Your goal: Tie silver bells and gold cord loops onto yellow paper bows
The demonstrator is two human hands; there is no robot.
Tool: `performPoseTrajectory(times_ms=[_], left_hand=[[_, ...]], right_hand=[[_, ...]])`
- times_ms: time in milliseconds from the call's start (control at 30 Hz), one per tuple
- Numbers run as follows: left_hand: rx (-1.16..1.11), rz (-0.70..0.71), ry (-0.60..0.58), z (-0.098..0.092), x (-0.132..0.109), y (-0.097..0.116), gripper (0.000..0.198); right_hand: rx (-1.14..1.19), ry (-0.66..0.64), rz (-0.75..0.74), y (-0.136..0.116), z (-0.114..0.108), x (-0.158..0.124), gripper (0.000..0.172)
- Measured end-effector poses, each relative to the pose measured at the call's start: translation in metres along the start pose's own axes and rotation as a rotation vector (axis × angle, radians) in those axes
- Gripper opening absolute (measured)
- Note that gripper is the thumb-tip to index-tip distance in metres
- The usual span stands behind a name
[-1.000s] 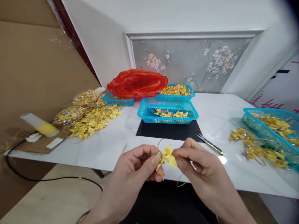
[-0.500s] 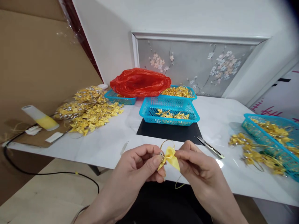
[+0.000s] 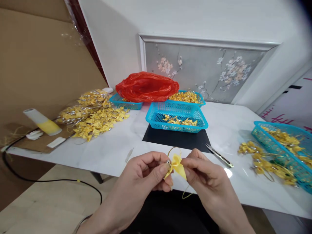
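From my remote station I see a white bench (image 3: pixel 226 120) spanning left to right, with a framed floral panel (image 3: pixel 195 70) behind its far edge. A blue basket (image 3: pixel 270 138) holding yellow pieces stands at the far right; a second, the middle basket (image 3: pixel 177 127), sits at centre with a few yellow pieces inside. A red bag (image 3: pixel 148 87) lies beyond it, to the left. A heap of yellow bows with silver beads (image 3: pixel 97 118) covers the left side. A black sheet (image 3: pixel 168 139) shows along the near side of the middle basket.

Nearest me, the left grip (image 3: pixel 143 177) is closed, thumb against fingers, on the left side of a yellow bow (image 3: pixel 179 169). The right grip (image 3: pixel 207 175) pinches the bow's right edge between thumb and forefinger. The bow is thus suspended between both, over the near edge of the bench. Snips (image 3: pixel 220 156) lie to its right. A silver bead (image 3: pixel 168 162) shows at the left thumb tip.
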State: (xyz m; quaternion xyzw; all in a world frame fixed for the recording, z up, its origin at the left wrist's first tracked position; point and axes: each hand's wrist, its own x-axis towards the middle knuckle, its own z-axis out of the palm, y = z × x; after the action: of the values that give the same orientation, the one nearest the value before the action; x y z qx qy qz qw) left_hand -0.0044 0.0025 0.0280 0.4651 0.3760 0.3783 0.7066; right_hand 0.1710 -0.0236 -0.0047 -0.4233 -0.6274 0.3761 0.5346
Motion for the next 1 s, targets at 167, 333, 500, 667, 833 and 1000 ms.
performPoseTrajectory(times_ms=[167,333,500,667,833,1000], left_hand=[[0.008,0.0,0.004,0.0,-0.001,0.0,0.013],[0.069,0.019,0.002,0.0,0.001,-0.001,0.011],[0.13,0.043,0.033,-0.001,-0.001,0.001,0.011],[0.187,0.116,0.087,0.001,-0.003,0.003,0.01],[0.168,0.197,0.111,0.001,-0.004,0.001,0.006],[0.224,0.259,0.119,-0.002,-0.003,-0.001,0.004]], right_hand=[[0.007,0.006,0.005,-0.002,0.001,0.001,0.02],[-0.026,0.044,-0.016,-0.004,0.004,0.001,0.018],[-0.098,0.057,-0.056,-0.007,0.005,0.0,0.018],[-0.194,0.067,-0.157,-0.006,0.003,-0.003,0.02],[-0.214,0.09,-0.222,-0.005,0.007,-0.005,0.024],[-0.138,0.157,-0.133,-0.007,0.01,-0.004,0.018]])
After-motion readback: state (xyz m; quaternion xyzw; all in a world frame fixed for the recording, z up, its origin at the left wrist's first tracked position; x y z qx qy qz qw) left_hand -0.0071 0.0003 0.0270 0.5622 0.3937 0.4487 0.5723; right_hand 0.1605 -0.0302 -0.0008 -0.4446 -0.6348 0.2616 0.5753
